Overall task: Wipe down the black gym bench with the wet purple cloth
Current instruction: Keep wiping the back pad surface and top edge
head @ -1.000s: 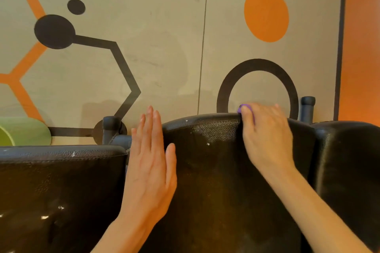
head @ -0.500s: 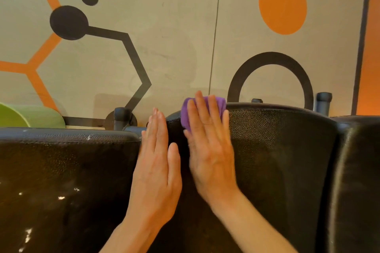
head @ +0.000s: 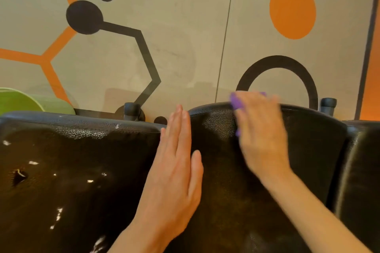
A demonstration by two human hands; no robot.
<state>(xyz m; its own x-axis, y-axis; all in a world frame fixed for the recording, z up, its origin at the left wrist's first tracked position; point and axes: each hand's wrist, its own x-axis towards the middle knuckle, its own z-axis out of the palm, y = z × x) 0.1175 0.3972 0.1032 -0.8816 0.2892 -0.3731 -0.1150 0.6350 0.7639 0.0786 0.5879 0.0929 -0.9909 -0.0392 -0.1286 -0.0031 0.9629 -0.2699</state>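
Note:
The black gym bench pad (head: 222,170) fills the middle of the head view, its textured top edge glistening wet. My right hand (head: 261,129), blurred by motion, presses the purple cloth (head: 236,102) flat against the pad's upper edge; only bits of cloth show past the fingers. My left hand (head: 174,162) lies flat with straight fingers along the pad's left edge, at the gap to the neighbouring pad.
A worn black pad (head: 72,170) with white scuffs and a tear sits to the left, another black pad (head: 362,170) to the right. Dark metal posts (head: 131,111) (head: 328,103) rise behind. A painted wall stands close behind; something green (head: 26,101) lies at far left.
My right hand swept the cloth from the right of the pad's top edge to its left corner, then back toward the middle. My left hand has stayed flat in place.

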